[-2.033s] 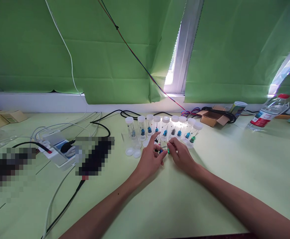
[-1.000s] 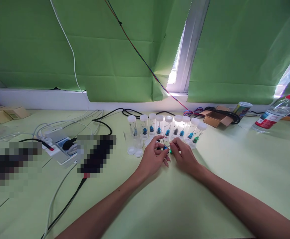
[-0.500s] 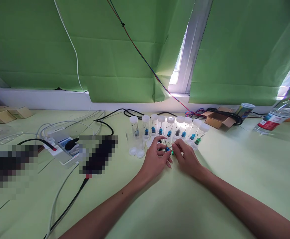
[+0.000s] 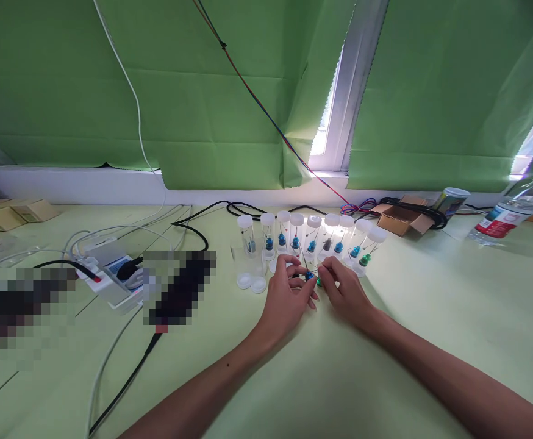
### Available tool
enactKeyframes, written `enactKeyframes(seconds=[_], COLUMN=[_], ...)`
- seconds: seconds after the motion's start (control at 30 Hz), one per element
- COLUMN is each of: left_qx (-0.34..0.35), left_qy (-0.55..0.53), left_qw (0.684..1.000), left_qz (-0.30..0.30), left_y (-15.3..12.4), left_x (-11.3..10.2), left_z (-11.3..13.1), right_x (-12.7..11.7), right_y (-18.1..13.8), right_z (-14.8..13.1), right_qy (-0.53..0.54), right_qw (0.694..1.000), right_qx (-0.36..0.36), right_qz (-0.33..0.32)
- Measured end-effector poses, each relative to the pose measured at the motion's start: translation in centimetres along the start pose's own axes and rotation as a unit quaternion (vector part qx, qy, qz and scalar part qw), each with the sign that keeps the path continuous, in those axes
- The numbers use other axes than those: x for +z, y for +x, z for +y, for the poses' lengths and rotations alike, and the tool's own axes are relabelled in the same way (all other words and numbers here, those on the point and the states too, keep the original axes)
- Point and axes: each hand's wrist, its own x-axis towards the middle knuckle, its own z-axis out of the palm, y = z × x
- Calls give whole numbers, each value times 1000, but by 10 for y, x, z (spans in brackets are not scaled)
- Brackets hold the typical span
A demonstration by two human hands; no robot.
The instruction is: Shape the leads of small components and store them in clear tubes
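Observation:
Between thumb and fingers, my left hand (image 4: 286,294) grips a small blue piece with thin wire-like leads (image 4: 309,276). Close beside it, my right hand (image 4: 346,291) pinches with thumb and forefinger at a small green piece (image 4: 319,282), which its fingertips partly cover. Whether the blue and green pieces touch, I cannot tell. Just behind the hands stands a row of several clear tubes with white caps (image 4: 313,221). Inside them are similar blue, dark and green pieces (image 4: 364,260) with thin leads. Two loose white caps (image 4: 258,284) lie left of my left hand.
Clear open tubes (image 4: 240,261) stand by the loose caps. On the left are a white power strip (image 4: 111,283) and several cables. A cardboard box (image 4: 399,217), a can (image 4: 452,202) and a water bottle (image 4: 507,216) stand at the back right. Green blinds (image 4: 230,116) hang behind.
The view has shifted very slightly. Both hands keep nearly the same place and grip, with the blue and green pieces still at the fingertips.

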Motion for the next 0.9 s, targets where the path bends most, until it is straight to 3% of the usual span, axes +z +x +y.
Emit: enactKeyframes(seconds=[0.27,0.67,0.9], left_qx=[2,-24,-69], left_qy=[16,-90,-149], left_qw=[999,993,985], left_qz=[-29,-71,-45], left_y=[-4,0,2], left_x=[2,1,2], left_z=[5,-1,1], right_x=[-1,0,-1], right_y=[-2,-1,-4], right_z=[-2,-1,0], right_qy=[9,11,8], right_qw=[1000,1000,1000], right_qx=[5,14,22], right_qz=[-4,-2,-13])
